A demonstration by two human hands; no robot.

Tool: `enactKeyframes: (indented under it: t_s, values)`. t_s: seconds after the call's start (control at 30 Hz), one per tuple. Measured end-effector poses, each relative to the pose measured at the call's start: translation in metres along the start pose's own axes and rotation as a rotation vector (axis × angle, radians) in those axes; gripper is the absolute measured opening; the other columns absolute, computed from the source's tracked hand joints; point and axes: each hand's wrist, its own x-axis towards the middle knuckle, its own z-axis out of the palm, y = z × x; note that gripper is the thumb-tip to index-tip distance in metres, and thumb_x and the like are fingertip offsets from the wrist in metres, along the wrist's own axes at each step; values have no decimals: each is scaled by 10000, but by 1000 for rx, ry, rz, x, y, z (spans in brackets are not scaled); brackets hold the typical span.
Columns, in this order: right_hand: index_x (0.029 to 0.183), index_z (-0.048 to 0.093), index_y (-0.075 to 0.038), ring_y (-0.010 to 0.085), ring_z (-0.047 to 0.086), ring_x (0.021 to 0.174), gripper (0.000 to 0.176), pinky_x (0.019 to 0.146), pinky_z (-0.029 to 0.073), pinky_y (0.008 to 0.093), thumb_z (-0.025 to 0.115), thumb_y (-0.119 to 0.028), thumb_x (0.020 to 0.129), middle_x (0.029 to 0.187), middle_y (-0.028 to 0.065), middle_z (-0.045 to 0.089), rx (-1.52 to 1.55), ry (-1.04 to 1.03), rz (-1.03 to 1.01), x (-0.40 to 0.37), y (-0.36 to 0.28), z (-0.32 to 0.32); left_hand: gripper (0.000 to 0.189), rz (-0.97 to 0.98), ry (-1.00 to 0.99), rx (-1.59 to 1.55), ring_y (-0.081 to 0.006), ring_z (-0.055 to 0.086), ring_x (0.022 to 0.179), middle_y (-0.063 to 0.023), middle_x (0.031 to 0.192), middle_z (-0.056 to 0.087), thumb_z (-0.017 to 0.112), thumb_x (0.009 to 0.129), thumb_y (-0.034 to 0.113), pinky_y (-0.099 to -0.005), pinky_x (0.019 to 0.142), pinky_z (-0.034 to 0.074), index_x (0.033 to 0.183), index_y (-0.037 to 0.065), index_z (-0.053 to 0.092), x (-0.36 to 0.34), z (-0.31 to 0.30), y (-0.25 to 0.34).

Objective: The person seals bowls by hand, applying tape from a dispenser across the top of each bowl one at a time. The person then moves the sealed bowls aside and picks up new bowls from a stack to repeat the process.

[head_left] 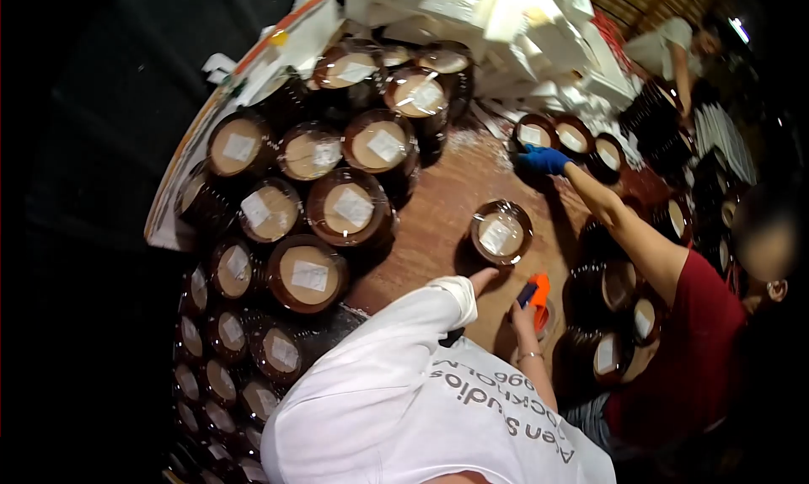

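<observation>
A film-wrapped stack of dark brown round dishes (pixel 504 231), topped with a tan disc and a white label, stands on the wooden surface before me. My left hand (pixel 483 279) is at its near side and appears to touch it; the fingers are mostly hidden. To the right, my right hand (pixel 524 317) is closed around an orange and dark tape dispenser (pixel 539 292). A pale roll shows beside that hand.
Wrapped stacks (pixel 308 273) crowd the left side. A co-worker in a red shirt (pixel 683 349) reaches a blue-gloved hand (pixel 543 159) to stacks at the back right. White foam pieces (pixel 514 29) pile up behind. Another person (pixel 674 50) is at the far right.
</observation>
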Motion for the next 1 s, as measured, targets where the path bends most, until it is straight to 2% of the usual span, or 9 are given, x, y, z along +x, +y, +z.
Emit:
enactKeyframes:
  t_s: [0.13,0.2,0.27,0.33,0.4,0.47,0.6,0.83,1.0]
  values:
    - [1236,249,35,272,431,1065,670,890,336,327,625,-206,737,1151,195,422,246,-24,-225,-25,-37,-33,372,-33,76,-252,-248,343,1132,-107,1202,404,356,791,276,-385,952,200,1054,36,465,-27,-1,-8]
    - [1095,407,-28,128,475,774,436,700,391,245,606,-246,775,885,55,501,589,80,-246,-27,-64,-18,337,-44,145,-306,-250,378,1099,-116,1164,440,389,775,251,-373,930,243,994,22,503,-46,1,-6]
    - [966,455,-65,99,421,640,357,586,367,231,601,-331,777,793,33,489,762,-127,142,-14,-90,-10,305,-66,247,-357,-251,413,1067,-126,1125,477,421,759,226,-361,909,286,935,8,542,-64,0,-3]
    - [1154,396,8,187,470,919,623,762,391,276,582,-437,760,1070,120,477,915,-412,252,15,-93,6,276,-125,360,-430,-252,449,1035,-135,1087,513,454,744,201,-348,887,328,875,-6,580,-89,-5,-1]
    - [1089,469,-43,174,482,903,530,677,375,256,590,-435,753,1048,74,507,990,-539,268,18,-101,14,263,-186,411,-490,-253,466,1019,-140,1067,531,471,736,189,-342,876,350,845,-13,599,-110,-24,2]
    - [1112,463,-89,170,485,899,497,688,386,293,597,-408,754,1066,41,508,1072,-563,377,20,-117,22,241,-576,45,-1091,-300,523,894,-144,917,584,520,715,211,-381,739,421,808,5,604,-127,-47,-6]
    - [1168,443,-141,190,469,1015,467,904,354,374,577,-355,775,1128,29,496,1384,-535,248,30,-110,45,217,-916,349,-1550,-322,552,794,-157,838,589,533,740,227,-403,675,435,799,26,590,-141,-24,-3]
    - [1153,450,-52,192,483,1019,489,910,354,316,576,-340,780,1144,62,494,1268,-563,151,31,-97,34,250,-1080,459,-1769,-268,567,768,-147,827,589,563,761,237,-342,688,443,875,15,552,-156,-22,-29]
    - [1147,445,-42,187,470,1028,468,901,366,309,580,-306,784,1135,66,495,1227,-601,99,18,-128,10,397,-1143,962,-1954,-197,546,816,-141,1004,517,561,809,223,-298,725,442,1071,-35,413,-139,-12,-44]
